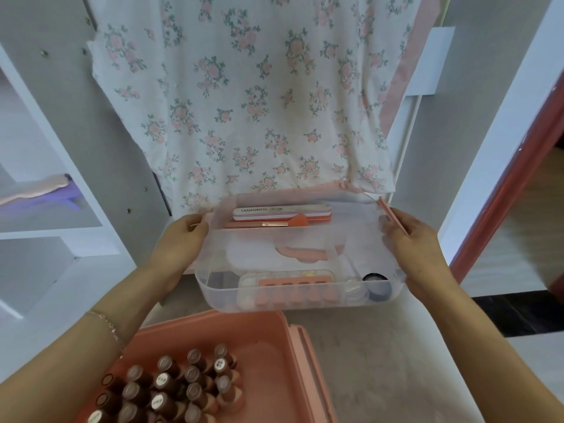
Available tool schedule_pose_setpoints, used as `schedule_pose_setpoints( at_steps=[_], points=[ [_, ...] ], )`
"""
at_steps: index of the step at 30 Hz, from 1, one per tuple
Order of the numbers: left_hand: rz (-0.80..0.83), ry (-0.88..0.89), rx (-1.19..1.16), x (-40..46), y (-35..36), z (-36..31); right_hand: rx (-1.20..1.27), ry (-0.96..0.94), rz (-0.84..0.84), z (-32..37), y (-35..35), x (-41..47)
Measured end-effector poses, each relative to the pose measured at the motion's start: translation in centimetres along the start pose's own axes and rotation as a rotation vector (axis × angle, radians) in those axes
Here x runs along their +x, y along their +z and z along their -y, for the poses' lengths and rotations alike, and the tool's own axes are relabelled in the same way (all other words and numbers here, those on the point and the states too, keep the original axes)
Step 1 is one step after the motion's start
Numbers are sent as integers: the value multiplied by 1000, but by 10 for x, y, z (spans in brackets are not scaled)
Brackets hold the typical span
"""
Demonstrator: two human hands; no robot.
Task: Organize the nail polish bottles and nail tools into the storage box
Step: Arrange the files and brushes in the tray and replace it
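I hold a clear plastic tray in the air with both hands. My left hand grips its left edge and my right hand grips its right edge, with a thin pink stick pinched against the rim. Inside the tray lie a white nail buffer, a pink brush, a pink toe separator and a small dark jar. Below, the pink storage box sits open with several brown nail polish bottles standing in its left part.
A floral cloth hangs over the surface behind the tray. White shelves stand at the left. A red door frame runs down the right. The box's pink lid edge lies along its right side.
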State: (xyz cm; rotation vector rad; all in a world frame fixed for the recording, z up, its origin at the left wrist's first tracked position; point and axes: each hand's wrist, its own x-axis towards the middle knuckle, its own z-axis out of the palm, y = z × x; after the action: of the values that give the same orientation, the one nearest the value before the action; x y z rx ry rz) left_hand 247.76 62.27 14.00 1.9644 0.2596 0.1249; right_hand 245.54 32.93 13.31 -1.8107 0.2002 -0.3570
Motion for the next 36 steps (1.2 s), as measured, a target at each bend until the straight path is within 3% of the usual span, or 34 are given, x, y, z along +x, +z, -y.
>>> schedule_pose_setpoints(
  at_steps=[14, 29, 36],
  points=[
    [-127, 71, 9, -42, -55, 6, 58, -13, 64, 24, 28, -41],
    [-285, -11, -97, -145, -136, 48, 58, -101, 172, 35, 67, -119],
    [-254, -46, -51, -187, -150, 75, 51, -122, 231, 33, 71, -156]
  ],
)
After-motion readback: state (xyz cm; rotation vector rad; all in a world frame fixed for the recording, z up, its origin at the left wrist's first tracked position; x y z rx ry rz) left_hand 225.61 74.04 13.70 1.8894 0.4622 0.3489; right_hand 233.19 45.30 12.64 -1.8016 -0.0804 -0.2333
